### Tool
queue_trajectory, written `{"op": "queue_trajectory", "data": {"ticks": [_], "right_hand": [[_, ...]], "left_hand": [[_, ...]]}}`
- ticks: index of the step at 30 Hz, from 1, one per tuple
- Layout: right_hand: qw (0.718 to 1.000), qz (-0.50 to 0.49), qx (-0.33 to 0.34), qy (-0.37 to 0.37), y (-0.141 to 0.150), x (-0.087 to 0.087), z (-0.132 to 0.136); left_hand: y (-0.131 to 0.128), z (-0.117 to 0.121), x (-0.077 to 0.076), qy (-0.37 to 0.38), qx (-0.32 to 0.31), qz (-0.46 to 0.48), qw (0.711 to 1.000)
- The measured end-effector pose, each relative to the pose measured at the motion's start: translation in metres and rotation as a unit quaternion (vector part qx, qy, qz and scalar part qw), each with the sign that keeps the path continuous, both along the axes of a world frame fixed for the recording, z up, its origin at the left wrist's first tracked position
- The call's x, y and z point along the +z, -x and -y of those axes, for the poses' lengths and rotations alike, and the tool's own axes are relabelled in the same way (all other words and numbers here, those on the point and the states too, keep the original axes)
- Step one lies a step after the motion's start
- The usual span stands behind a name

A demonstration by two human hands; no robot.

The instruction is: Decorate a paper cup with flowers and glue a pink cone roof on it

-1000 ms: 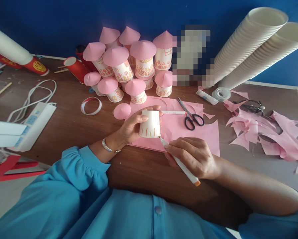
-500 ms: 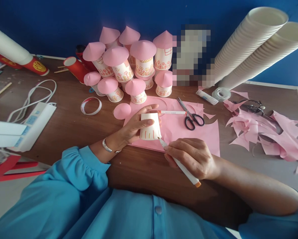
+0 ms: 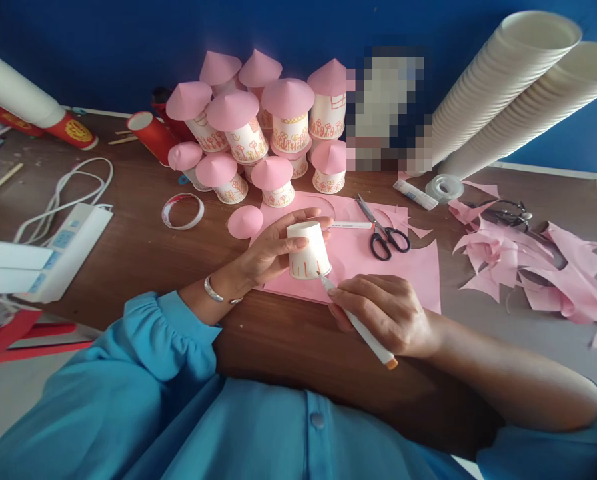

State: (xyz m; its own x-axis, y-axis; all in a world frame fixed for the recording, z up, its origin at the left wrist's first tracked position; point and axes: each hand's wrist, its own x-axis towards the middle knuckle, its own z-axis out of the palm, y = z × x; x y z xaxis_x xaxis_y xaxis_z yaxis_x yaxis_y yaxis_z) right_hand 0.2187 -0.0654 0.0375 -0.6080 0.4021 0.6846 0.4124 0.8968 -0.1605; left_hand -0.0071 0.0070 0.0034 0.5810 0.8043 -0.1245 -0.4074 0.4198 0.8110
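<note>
My left hand [image 3: 273,248] is closed around a small white paper cup [image 3: 308,252], turned upside down, its thumb across the front. Short coloured strokes run along the cup's lower rim. In my right hand [image 3: 383,310] is a white marker [image 3: 366,333] with an orange end, its tip at the strokes near the rim. Beneath the cup lies pink paper [image 3: 408,273]. Another marker [image 3: 353,225] rests on that paper behind my left fingers, beside black-handled scissors [image 3: 389,240]. A small pink paper cone [image 3: 245,222] sits left of the cup.
Behind stand several decorated cups with pink cone roofs [image 3: 287,99]. Tall stacks of paper cups [image 3: 498,80] lean at the right, near clear tape [image 3: 444,189] and pink scraps [image 3: 508,250]. At left are a power strip [image 3: 68,250], cables and a tape roll [image 3: 182,212].
My left hand has turned the cup and shifted it slightly right. The marker tip stays near the rim, and its orange end has moved a little up and left.
</note>
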Motion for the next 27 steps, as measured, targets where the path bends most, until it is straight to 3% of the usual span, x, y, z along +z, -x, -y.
{"op": "queue_trajectory", "data": {"ticks": [13, 27], "right_hand": [[1.0, 0.02, -0.007, -0.006, 0.001, -0.0076, 0.002], [0.999, 0.039, -0.001, -0.016, 0.0028, -0.0008, 0.0014]], "left_hand": [[-0.0023, 0.0011, 0.0042, -0.016, -0.014, -0.013, 1.0], [-0.0007, -0.0001, -0.0012, -0.012, -0.012, -0.002, 1.0]]}}
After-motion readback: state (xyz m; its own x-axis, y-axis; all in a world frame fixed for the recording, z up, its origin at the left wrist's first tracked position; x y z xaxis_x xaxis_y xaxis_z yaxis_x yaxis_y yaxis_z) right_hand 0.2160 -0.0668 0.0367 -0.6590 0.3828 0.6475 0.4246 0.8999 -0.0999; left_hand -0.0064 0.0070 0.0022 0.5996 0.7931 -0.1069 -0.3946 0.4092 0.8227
